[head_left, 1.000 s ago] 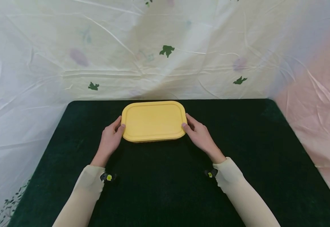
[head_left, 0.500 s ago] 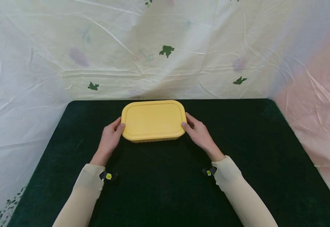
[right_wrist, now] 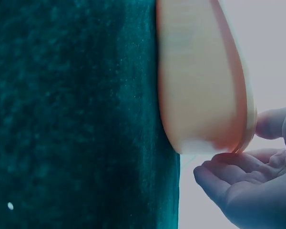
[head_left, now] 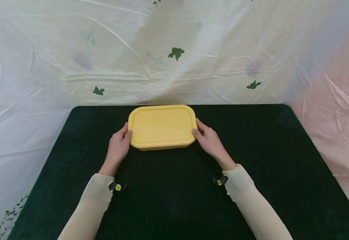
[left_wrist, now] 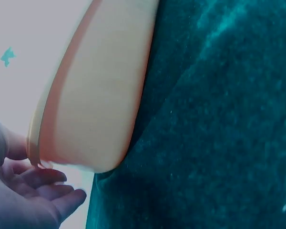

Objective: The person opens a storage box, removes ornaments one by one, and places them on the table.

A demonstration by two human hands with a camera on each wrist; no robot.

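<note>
A yellow rectangular lidded box (head_left: 163, 127) with rounded corners sits near the far side of the dark green table, its lid on. My left hand (head_left: 118, 149) holds its left end, thumb on the lid's rim and fingers at the side below. At the right end my right hand (head_left: 211, 144) grips it the same way. Both wrist views show the box's tall side wall (left_wrist: 97, 90) with fingertips under the lid's edge; the right wrist view shows the opposite end wall (right_wrist: 198, 90). What the box contains is hidden.
Dark green cloth covers the table (head_left: 168, 196), whose far edge lies just behind the box. Pale sheeting (head_left: 126, 53) with green leaf shapes hangs behind and at both sides. Each wrist wears a small dark device with a yellow-green mark.
The lid's outline has shifted slightly upward in the head view, and a bit more of the front wall shows. Both hands keep their hold; the left wrist has moved slightly right.
</note>
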